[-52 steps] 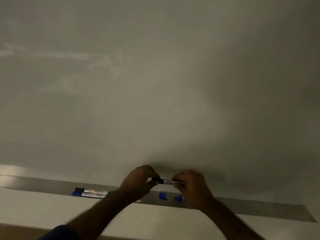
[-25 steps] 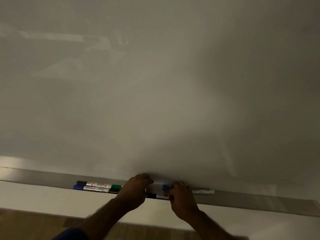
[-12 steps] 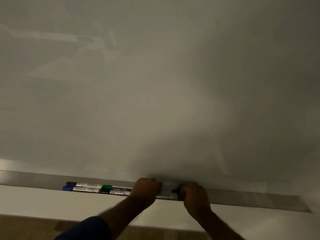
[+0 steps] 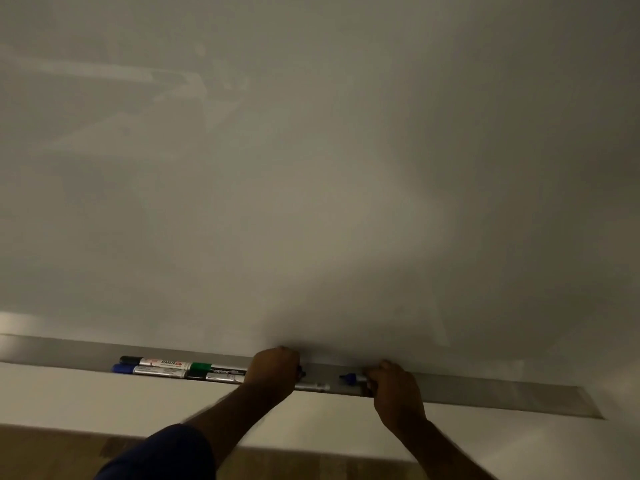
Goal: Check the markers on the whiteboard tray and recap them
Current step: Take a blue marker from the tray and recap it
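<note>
Both hands rest curled on the tray, apart.

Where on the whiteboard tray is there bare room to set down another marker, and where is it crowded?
The tray lies bare from the right hand to its right end, and from its left end to the black-capped marker and blue-capped marker. A short gap shows between the hands. It is crowded from those markers through the green-capped marker to the left hand.
</note>
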A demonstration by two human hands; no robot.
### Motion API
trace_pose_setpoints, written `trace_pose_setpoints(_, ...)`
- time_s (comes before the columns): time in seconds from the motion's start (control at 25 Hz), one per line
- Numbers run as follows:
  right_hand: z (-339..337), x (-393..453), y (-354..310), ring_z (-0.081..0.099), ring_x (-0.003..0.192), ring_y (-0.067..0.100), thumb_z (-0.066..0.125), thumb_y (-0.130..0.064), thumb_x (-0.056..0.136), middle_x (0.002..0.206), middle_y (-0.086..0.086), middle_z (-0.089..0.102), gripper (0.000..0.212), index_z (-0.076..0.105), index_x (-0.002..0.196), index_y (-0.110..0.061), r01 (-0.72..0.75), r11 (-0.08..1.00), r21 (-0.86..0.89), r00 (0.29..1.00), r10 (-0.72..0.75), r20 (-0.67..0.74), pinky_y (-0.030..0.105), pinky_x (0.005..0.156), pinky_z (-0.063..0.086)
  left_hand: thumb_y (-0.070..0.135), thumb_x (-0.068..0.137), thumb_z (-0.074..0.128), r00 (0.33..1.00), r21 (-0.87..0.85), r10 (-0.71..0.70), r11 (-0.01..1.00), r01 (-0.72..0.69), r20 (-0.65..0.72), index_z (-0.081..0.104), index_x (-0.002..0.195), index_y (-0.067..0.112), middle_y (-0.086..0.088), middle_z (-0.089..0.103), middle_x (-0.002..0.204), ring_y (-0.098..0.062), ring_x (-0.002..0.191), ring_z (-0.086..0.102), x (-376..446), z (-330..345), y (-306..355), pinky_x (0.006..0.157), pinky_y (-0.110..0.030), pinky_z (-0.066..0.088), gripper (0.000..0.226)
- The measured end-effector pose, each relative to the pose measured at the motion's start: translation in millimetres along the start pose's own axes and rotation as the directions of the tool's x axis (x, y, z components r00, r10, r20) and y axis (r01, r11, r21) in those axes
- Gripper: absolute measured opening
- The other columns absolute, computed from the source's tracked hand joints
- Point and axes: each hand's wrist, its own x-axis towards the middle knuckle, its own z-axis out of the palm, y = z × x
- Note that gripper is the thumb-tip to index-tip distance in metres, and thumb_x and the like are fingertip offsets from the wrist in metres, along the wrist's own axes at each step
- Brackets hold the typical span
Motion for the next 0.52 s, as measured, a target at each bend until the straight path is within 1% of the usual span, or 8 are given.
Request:
trace_pose_setpoints(0.12,-8.9,-3.7,-0.3,0.056,0.096,0.024,0.052,-0.024,0.094,0.103,0.003,0.063,0.019,0.065,0.106,-0.025,0.081,0.997,0.008,0.994,-0.08,-0.068,0.032,0.078,0.046,0.043,0.088,0.052,0.996,-0.052,0.015,0.998,-0.019,-0.092,0.067,0.092,0.021,-0.002,0.071,0.095,-0.021,0.085,0.065,-4.8,-9.1,1.8,0.068,-0.029,0.046,0.026)
trace_pose_setpoints(0.2,-22.2,-5.4,-3.1,0.056,0.093,0.028,0.06,-0.022,0.089,0.095,0.005,0.063,0.014,0.068,0.1,-0.022,0.134,0.991,-0.014,0.98,-0.134,-0.146,0.037,0.072,0.046,0.044,0.088,0.054,0.984,-0.094,0.045,0.994,-0.062,-0.174,0.066,0.092,0.024,0.004,0.071,0.092,-0.014,0.078,0.064,-10.4,-22.9,3.4,0.062,-0.022,0.04,0.024)
trace_pose_setpoints(0.28,-34.3,-5.4,-5.7,0.059,0.087,0.029,0.071,-0.017,0.081,0.087,0.005,0.064,0.013,0.07,0.093,-0.02,0.162,0.986,-0.038,0.958,-0.166,-0.235,0.038,0.064,0.048,0.042,0.084,0.058,0.964,-0.123,0.079,0.986,-0.113,-0.254,0.066,0.092,0.027,0.008,0.07,0.089,-0.007,0.07,0.057,-17.7,-42.5,4.4,0.056,-0.015,0.031,0.018)
trace_pose_setpoints(0.36,-46.8,-6.2,-10.6,0.061,0.085,0.028,0.076,-0.016,0.078,0.086,0.004,0.066,0.016,0.071,0.093,-0.019,0.183,0.983,-0.03,0.935,-0.183,-0.305,0.037,0.063,0.049,0.038,0.078,0.065,0.928,-0.125,0.105,0.979,-0.159,-0.357,0.066,0.087,0.027,0.008,0.067,0.08,-0.003,0.062,0.047,-26.9,-65.9,4.7,0.051,-0.01,0.022,0.014)
trace_pose_setpoints(0.4,-53.0,-6.4,-12.7,0.062,0.085,0.027,0.075,-0.016,0.078,0.086,0.003,0.067,0.017,0.07,0.094,-0.019,0.201,0.979,-0.031,0.922,-0.2,-0.333,0.036,0.065,0.049,0.037,0.074,0.068,0.904,-0.117,0.115,0.977,-0.177,-0.412,0.067,0.083,0.027,0.008,0.064,0.074,-0.003,0.06,0.044,-31.3,-77.3,4.3,0.051,-0.009,0.02,0.013)
trace_pose_setpoints(0.44,-60.3,-6.6,-15.4,0.062,0.086,0.027,0.075,-0.015,0.078,0.087,0.002,0.068,0.017,0.07,0.094,-0.018,0.223,0.974,-0.034,0.907,-0.22,-0.36,0.037,0.066,0.049,0.035,0.071,0.072,0.877,-0.11,0.124,0.974,-0.196,-0.464,0.066,0.079,0.026,0.008,0.062,0.07,-0.004,0.059,0.043,-36.1,-89.2,3.7,0.05,-0.01,0.022,0.014)
trace_pose_setpoints(0.52,-76.2,-6.5,-22.0,0.065,0.088,0.028,0.074,-0.013,0.079,0.089,0.003,0.071,0.018,0.069,0.096,-0.014,0.272,0.962,-0.025,0.872,-0.257,-0.417,0.04,0.07,0.052,0.031,0.066,0.076,0.824,-0.12,0.15,0.96,-0.254,-0.547,0.065,0.077,0.023,0.007,0.06,0.069,-0.007,0.061,0.046,-45.5,-112.5,3.8,0.054,-0.016,0.032,0.017)
